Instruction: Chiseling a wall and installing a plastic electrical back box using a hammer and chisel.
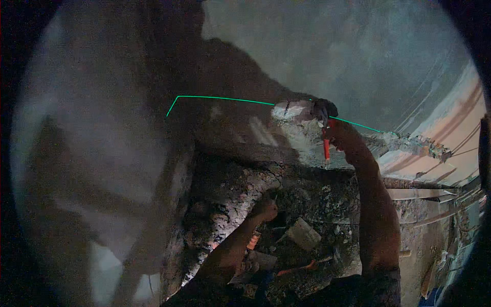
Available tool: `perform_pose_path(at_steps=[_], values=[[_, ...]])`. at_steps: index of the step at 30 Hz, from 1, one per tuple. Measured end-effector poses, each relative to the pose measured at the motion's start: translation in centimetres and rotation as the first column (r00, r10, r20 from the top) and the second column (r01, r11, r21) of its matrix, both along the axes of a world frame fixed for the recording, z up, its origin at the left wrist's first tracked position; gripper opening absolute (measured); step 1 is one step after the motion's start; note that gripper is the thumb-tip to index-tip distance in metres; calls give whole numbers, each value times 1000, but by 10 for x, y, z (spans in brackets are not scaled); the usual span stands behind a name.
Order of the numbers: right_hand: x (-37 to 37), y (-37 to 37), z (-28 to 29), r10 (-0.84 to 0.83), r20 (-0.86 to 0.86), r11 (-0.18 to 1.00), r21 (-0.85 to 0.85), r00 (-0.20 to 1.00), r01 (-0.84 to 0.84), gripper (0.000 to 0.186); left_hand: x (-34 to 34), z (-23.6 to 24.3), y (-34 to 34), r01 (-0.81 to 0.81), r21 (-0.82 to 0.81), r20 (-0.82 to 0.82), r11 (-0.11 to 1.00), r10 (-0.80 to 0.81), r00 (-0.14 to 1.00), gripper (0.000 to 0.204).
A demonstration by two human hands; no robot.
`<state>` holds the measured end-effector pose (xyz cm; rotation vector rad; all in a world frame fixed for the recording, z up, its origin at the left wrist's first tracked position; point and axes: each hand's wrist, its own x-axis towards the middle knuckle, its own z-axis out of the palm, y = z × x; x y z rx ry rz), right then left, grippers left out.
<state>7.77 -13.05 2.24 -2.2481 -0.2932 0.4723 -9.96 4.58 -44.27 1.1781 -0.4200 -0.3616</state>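
My right hand (340,135) grips a red-handled tool (326,146), its upper part against a dark lump (323,108) at the edge of a rough concrete ledge (302,130). Beside that lump is a pale broken patch (289,110). A thin green light line (225,98) runs along the wall just above the ledge. Lower down, my left hand (266,207) is closed around a small thin item that I cannot make out, over the dark rubble below the ledge.
Rubble (212,199) lies below, with a square pale slab (300,233), an orange ribbed piece (252,240) and a red strip (294,268). A shadowed plastered wall (92,153) stands at left. Long boards (419,193) lie at right.
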Motion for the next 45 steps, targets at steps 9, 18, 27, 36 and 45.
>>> perform_pose_path(at_steps=[9, 18, 27, 36, 45], values=[[12, -14, -34, 36, 7, 969, 244, 999, -36, 41, -28, 12, 4, -323, 68, -400, 944, 322, 858, 26], [10, -1, -36, -20, 187, 1000, 28, 982, 15, 32, -20, -10, 10, -148, -648, -312, 748, -83, 946, 25], [9, 2, -38, -107, -22, 984, 141, 994, 109, 42, -21, 85, 27, -129, 536, -43, 834, 179, 983, 32], [30, -7, -76, 389, 591, 887, -446, 706, -115, 21, -17, 46, 6, -473, 50, -778, 880, 332, 534, 19], [49, -14, -98, 509, 652, 835, -532, 562, -139, 36, -8, 51, 31, 69, 349, -99, 935, -36, 994, 29]])
